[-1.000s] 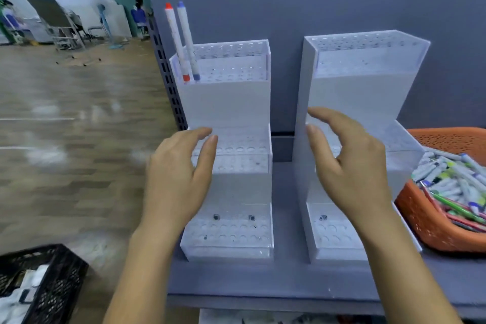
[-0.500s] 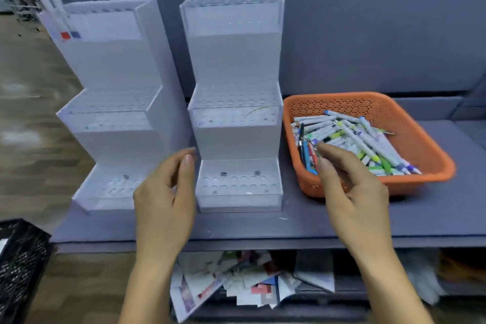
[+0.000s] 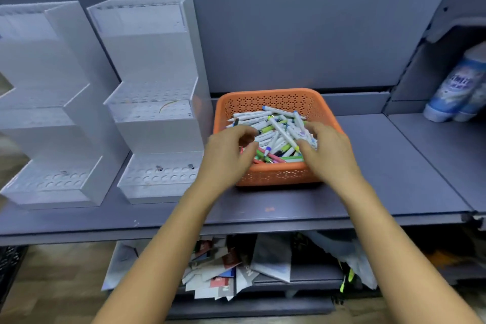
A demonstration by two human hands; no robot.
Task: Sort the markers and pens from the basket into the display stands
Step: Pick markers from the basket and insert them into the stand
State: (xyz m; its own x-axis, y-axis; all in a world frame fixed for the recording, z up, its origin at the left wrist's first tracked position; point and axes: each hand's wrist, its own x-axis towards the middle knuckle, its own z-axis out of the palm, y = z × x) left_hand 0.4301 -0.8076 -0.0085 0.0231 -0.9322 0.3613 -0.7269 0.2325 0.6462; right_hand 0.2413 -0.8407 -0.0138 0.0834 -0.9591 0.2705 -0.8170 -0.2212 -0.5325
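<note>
Both hands over the orange basket (image 3: 273,93), which sits mid-shelf holding the heap of markers and pens (image 3: 273,134). Left hand (image 3: 228,158) is at its 7 o'clock corner, fingers loosely curled, thumb apart, nothing seen in it. Right hand (image 3: 331,155) is at 4 o'clock, fingers bent onto white markers; whether it grips them I cannot tell. At 9 o'clock the basket wall is just beside the nearer display stand (image 3: 155,134), with the second stand (image 3: 47,139) beyond. Grey shelf (image 3: 394,166) runs wide at 3 o'clock, with a narrower strip at 6 o'clock to its front edge.
</note>
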